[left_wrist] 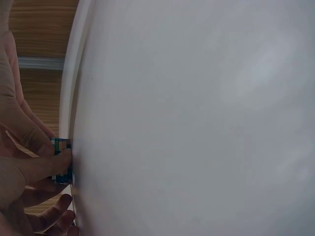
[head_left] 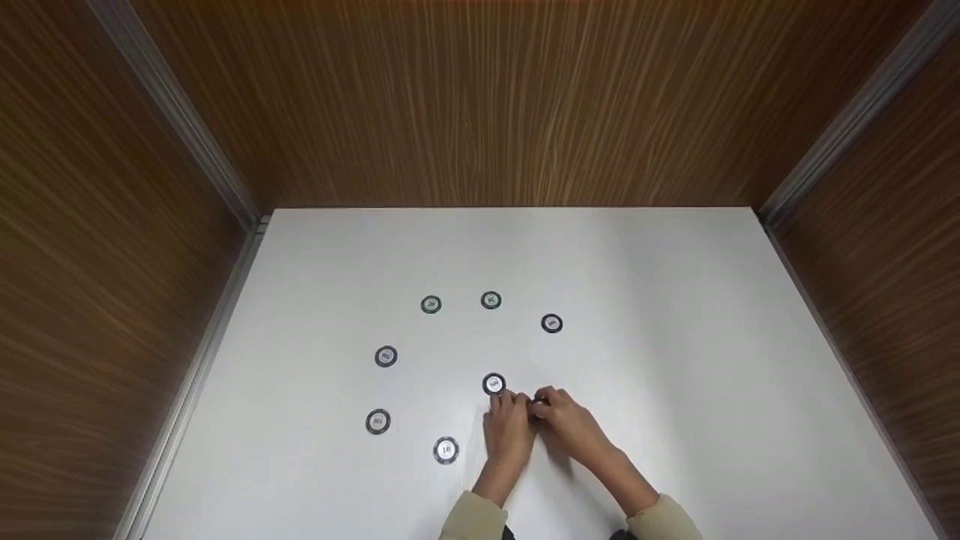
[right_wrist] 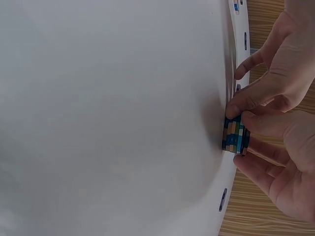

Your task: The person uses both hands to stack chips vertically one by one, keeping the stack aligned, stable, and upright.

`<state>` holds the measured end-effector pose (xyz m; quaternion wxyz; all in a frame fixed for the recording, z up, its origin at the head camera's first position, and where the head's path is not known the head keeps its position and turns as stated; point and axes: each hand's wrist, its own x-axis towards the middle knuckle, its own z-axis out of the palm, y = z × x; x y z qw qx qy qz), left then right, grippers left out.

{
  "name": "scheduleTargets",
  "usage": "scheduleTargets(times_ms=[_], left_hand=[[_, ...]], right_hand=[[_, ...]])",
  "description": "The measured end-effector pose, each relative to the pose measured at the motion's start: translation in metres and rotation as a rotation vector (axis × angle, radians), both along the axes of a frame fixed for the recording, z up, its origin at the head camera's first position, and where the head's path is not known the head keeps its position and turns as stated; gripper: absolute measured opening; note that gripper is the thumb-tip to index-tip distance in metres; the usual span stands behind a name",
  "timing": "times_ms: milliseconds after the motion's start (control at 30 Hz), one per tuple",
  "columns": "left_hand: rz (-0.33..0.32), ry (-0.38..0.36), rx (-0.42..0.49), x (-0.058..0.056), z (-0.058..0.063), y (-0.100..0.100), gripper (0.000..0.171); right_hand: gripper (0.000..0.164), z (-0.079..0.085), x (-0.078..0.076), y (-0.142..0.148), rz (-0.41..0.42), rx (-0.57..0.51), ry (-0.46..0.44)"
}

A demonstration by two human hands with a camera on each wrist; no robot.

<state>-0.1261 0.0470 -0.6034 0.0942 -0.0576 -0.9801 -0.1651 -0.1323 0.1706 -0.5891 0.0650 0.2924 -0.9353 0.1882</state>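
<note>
A short stack of poker chips (right_wrist: 235, 135) with dark, blue and tan edges stands on the white table, between my two hands. My left hand (head_left: 511, 427) holds its left side, with the thumb on the near face. The right hand (head_left: 574, 429) grips the right side, its thumb pressed to the edges and its fingers behind. In the left wrist view the same poker chip stack (left_wrist: 62, 164) is partly covered by thumbs. A single dark-rimmed chip (head_left: 493, 383) lies flat just beyond the left fingertips.
Several chips lie flat and spread out on the white table (head_left: 712, 360): a green-rimmed chip (head_left: 430, 304) farther back, a dark chip (head_left: 552, 323) at back right, a grey-rimmed chip (head_left: 445, 450) left of the left hand. Wood-grain panels (head_left: 480, 105) wall the back and sides.
</note>
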Motion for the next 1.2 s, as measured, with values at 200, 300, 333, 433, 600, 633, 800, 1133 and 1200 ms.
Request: scheduleTargets(times_ms=[200, 300, 333, 433, 600, 633, 800, 1133, 1200], left_hand=[[0.006, 0.060, 0.012, 0.0002, -0.0032, -0.0005, 0.026], [0.005, 0.050, 0.009, 0.0002, -0.0031, -0.0004, 0.024], [0.004, 0.042, 0.006, 0.0003, -0.0029, -0.0003, 0.024], [0.001, 0.030, -0.004, -0.0003, -0.0026, 0.0000, 0.026], [-0.004, 0.023, -0.024, -0.0007, -0.0026, -0.0001, 0.030], [-0.004, 0.024, -0.026, -0.0005, -0.0027, -0.0001, 0.030], [-0.005, 0.027, -0.016, -0.0008, -0.0023, 0.0000, 0.032], [-0.012, 0.012, 0.010, -0.0004, -0.0016, -0.0002, 0.034], [-0.011, 0.004, 0.017, -0.0004, -0.0011, -0.0002, 0.034]], right_hand=[[0.021, -0.0016, -0.0007, 0.0011, 0.028, -0.021, 0.017], [0.024, -0.0034, -0.0009, 0.0020, 0.037, -0.014, 0.027], [0.024, -0.0039, -0.0009, 0.0022, 0.040, -0.011, 0.031], [0.026, -0.0047, -0.0007, 0.0026, 0.041, -0.006, 0.045], [0.027, -0.0053, 0.0004, 0.0029, 0.034, -0.002, 0.064], [0.027, -0.0055, 0.0005, 0.0031, 0.032, -0.001, 0.064], [0.027, -0.0048, -0.0013, 0.0033, 0.034, -0.013, 0.034], [0.026, -0.0022, -0.0036, 0.0043, 0.042, -0.029, -0.024], [0.027, -0.0017, -0.0039, 0.0044, 0.047, -0.035, -0.026]])
